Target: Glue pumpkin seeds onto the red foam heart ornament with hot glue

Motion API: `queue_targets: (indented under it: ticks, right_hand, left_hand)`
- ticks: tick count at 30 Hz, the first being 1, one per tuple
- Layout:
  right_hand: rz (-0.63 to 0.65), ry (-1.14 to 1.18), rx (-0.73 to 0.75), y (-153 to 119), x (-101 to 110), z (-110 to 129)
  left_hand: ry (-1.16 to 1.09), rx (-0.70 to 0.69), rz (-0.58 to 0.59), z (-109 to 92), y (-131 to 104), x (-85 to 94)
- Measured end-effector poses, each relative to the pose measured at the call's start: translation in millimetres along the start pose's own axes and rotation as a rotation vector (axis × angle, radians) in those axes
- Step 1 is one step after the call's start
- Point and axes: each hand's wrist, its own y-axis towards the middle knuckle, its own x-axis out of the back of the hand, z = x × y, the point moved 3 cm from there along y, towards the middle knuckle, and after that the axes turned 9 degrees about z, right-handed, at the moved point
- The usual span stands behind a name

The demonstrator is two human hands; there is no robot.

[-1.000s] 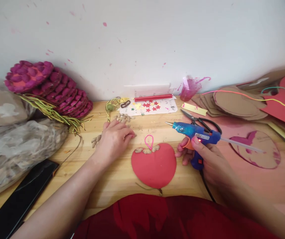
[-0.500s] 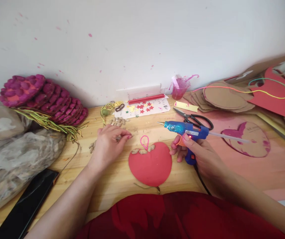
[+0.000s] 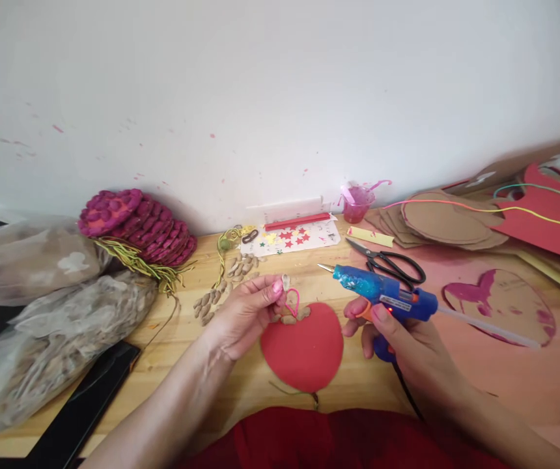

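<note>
Between the thumb and fingers of my left hand (image 3: 253,309) is a peanut (image 3: 286,282), held just above the top left edge of a red heart-shaped piece (image 3: 304,348). Several peanuts lie along that top edge, beside a pink cord loop (image 3: 295,303). My right hand (image 3: 397,332) is wrapped round a blue glue gun (image 3: 387,293), its metal tip pointing left, above the table right of the red piece. A red light glows on the gun. Loose peanuts (image 3: 209,301) lie behind and left of my left hand.
Purple stacked pieces (image 3: 138,221) and a plastic bag of peanuts (image 3: 60,339) sit at left. Behind are star cutouts on paper (image 3: 319,240), a pink-stained cup (image 3: 357,203) and black scissors (image 3: 397,267). Cardboard shapes (image 3: 446,218) and a purple-painted piece (image 3: 509,309) lie right.
My left hand has moved right from the loose peanuts to the top edge of the red piece, now with a peanut raised in its fingers. The camera view has shifted.
</note>
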Motion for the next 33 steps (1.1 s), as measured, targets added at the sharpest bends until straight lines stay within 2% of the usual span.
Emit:
queue_targets:
  ticks: [4, 8, 14, 22, 33]
  right_hand:
    - [0.080, -0.127, 0.037, -5, -1, -1]
    - [0.126, -0.253, 0.041, -8, -2, -2]
    - [0.185, -0.344, 0.122, -10, -6, 2]
    - [0.221, -0.402, 0.120, -12, -6, -2]
    - [0.207, -0.445, 0.128, -10, -6, -2]
  left_hand:
    - [-0.024, 0.010, 0.043, 14, 8, 0.0]
    - [-0.019, 0.003, 0.023, 21, 11, 7.7]
    - [0.023, -0.031, 0.010, 16, 7, 7.7]
    - [0.060, -0.015, 0.017, 19, 5, 7.3]
    - [0.091, 0.001, 0.008, 18, 4, 7.6]
